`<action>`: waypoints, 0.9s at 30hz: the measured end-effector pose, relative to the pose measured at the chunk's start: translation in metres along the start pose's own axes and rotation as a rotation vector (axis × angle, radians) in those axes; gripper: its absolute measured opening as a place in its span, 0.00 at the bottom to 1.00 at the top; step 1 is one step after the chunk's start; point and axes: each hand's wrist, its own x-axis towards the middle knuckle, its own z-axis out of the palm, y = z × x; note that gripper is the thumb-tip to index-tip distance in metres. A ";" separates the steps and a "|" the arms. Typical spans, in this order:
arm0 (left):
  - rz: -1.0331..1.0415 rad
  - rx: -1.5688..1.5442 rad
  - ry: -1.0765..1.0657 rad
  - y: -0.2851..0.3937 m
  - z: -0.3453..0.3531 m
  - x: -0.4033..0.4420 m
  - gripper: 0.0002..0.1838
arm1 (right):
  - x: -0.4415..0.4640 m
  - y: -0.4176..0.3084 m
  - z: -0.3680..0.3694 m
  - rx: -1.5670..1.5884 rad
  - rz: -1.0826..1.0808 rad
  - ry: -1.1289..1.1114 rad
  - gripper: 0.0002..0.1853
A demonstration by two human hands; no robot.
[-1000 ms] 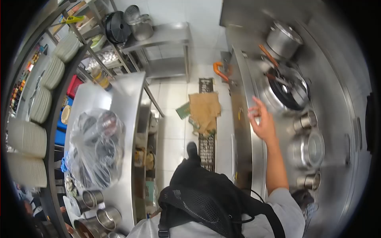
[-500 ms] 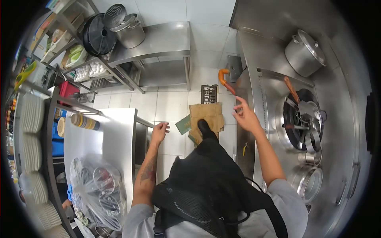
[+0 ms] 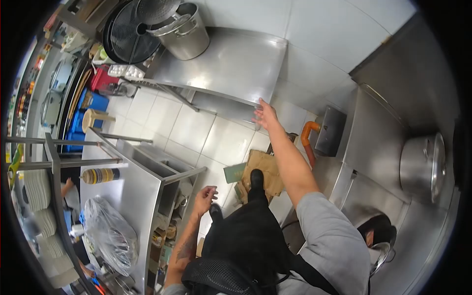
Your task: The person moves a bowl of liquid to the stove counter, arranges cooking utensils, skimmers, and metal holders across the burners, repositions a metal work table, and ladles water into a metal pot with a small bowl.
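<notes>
My right hand [image 3: 266, 115] reaches forward with its fingers spread, holding nothing. It appears over the front corner of a low steel table [image 3: 231, 56]; whether it touches the metal I cannot tell. On that table stands a steel pot [image 3: 189, 42] with a perforated strainer [image 3: 156, 9] on top. My left hand [image 3: 204, 200] hangs low beside the steel counter [image 3: 130, 184], its fingers loosely curled and partly apart, with nothing seen in them. Below my hands, one black shoe [image 3: 256, 181] rests on a flattened piece of cardboard [image 3: 268, 169] on the tiled floor.
A clear plastic bag of items [image 3: 110, 236] and a bottle [image 3: 101, 175] lie on the left counter. Stacked plates [image 3: 37, 191] fill a rack beyond. An orange pipe [image 3: 307, 140] juts out at right, near a stove with a lidded pot [image 3: 420, 167]. Another person's arm [image 3: 67, 187] shows far left.
My view has turned and moved forward, bringing the low steel table closer. My right hand has gone from beside the orange pipe to the table's corner. My left hand stays low, loosely curled.
</notes>
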 end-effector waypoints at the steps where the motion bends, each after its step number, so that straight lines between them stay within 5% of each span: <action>1: 0.000 0.004 0.018 0.003 -0.004 0.006 0.19 | 0.016 -0.002 0.007 0.079 0.011 0.068 0.36; 5: 0.107 0.054 0.044 0.035 -0.023 0.038 0.19 | 0.020 -0.018 0.017 0.464 0.077 0.211 0.21; 13: 0.407 0.216 0.247 0.174 -0.056 0.177 0.19 | 0.009 -0.031 -0.008 0.301 0.085 0.054 0.19; 19: 0.309 -0.003 0.283 0.191 -0.057 0.232 0.23 | -0.006 -0.027 -0.044 0.098 -0.043 0.045 0.20; 23: -0.016 -0.164 0.431 0.182 -0.086 0.271 0.47 | -0.028 -0.032 -0.081 0.031 -0.102 0.070 0.22; 27: -0.158 -0.473 0.353 0.192 -0.095 0.302 0.53 | -0.062 -0.035 -0.117 0.035 -0.117 0.144 0.23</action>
